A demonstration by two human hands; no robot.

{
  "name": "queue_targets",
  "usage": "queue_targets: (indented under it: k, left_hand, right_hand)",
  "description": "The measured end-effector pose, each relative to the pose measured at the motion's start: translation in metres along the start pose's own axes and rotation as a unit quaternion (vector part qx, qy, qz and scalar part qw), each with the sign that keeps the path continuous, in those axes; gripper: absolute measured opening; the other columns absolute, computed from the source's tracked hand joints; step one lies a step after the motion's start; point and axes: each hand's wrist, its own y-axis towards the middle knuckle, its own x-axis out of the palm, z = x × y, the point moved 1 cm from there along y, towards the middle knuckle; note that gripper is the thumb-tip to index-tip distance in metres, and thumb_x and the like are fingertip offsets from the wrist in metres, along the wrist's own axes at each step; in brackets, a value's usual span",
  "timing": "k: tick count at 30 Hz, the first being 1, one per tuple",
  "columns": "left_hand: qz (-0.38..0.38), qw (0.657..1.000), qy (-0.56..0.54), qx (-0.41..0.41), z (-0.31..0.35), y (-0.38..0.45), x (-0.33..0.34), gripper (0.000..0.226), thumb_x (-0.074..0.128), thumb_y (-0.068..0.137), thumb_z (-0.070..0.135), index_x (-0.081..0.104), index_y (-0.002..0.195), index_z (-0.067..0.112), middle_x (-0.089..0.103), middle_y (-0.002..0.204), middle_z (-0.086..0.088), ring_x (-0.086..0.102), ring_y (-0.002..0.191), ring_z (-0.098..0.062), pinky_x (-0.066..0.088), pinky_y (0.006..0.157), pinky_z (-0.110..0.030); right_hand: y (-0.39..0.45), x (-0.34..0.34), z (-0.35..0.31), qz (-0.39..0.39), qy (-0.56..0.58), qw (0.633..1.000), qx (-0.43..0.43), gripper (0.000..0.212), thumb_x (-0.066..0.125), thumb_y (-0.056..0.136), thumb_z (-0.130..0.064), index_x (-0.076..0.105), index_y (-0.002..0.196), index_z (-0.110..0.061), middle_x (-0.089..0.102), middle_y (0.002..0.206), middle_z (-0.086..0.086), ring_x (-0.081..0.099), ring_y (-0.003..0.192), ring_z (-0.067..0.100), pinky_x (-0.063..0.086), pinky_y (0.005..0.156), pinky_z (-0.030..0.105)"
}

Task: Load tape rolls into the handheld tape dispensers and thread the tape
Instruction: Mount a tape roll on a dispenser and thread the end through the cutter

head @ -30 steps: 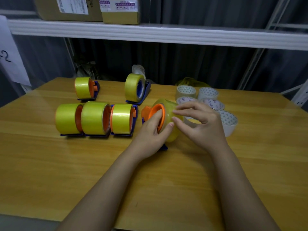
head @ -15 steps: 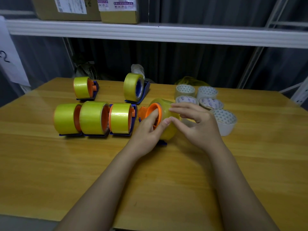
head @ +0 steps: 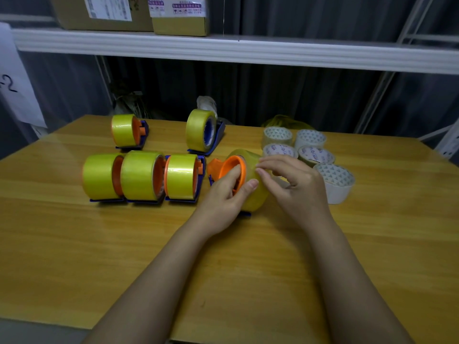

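My left hand (head: 224, 194) grips the glossy yellow tape roll (head: 250, 184) by its round orange hub (head: 232, 170), mid-tabletop. My right hand (head: 293, 184) pinches at the roll's smooth film. The white rolls (head: 334, 182) near the far right corner bear print too small to read.

This looks like a packing or stockroom corner of a warehouse. A white metal shelf (head: 248, 49) runs above the far edge of a wooden desk (head: 74, 244), carrying cardboard boxes (head: 178, 18) with printed shipping labels, and a paper sheet (head: 15, 78) with a handwritten number hangs at the left. On the desk stand several blue and orange tape dispensers (head: 139, 177) loaded with yellow tape, and near its far right corner sits a cluster of spare tape rolls (head: 310, 152); dark curtains (head: 285, 95) close off the back.
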Motion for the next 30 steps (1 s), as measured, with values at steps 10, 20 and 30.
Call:
queue_targets:
  k: [10,20,30]
  left_hand:
    - [-0.025,0.995,-0.091,0.034,0.013,-0.008,-0.005,0.010,0.047,0.094,0.042,0.047,0.100,0.049,0.061,0.110,-0.009,0.056,0.098,-0.016,0.046,0.090,-0.040]
    - [-0.020,0.994,-0.097,0.041,0.012,-0.008,-0.005,0.007,0.049,0.094,0.041,0.050,0.101,0.042,0.062,0.105,-0.015,0.057,0.096,-0.024,0.045,0.085,-0.044]
    - [-0.023,0.995,-0.091,0.039,0.014,-0.008,-0.004,0.006,0.049,0.094,0.043,0.051,0.099,0.040,0.062,0.105,-0.013,0.057,0.096,-0.021,0.044,0.087,-0.041]
  right_hand:
    - [-0.001,-0.001,0.003,-0.013,0.039,0.999,0.028,0.020,0.064,0.086,-0.024,0.075,0.098,-0.013,0.072,0.103,-0.002,0.066,0.097,0.009,0.056,0.076,0.033]
    - [-0.003,-0.003,0.001,-0.037,0.069,0.996,0.053,0.027,0.061,0.083,-0.025,0.074,0.105,-0.015,0.069,0.110,-0.004,0.063,0.103,0.006,0.055,0.078,0.024]
    - [-0.001,-0.001,0.003,-0.003,0.025,0.999,0.028,0.016,0.067,0.086,-0.019,0.075,0.098,-0.013,0.072,0.101,-0.003,0.065,0.095,0.006,0.055,0.076,0.024]
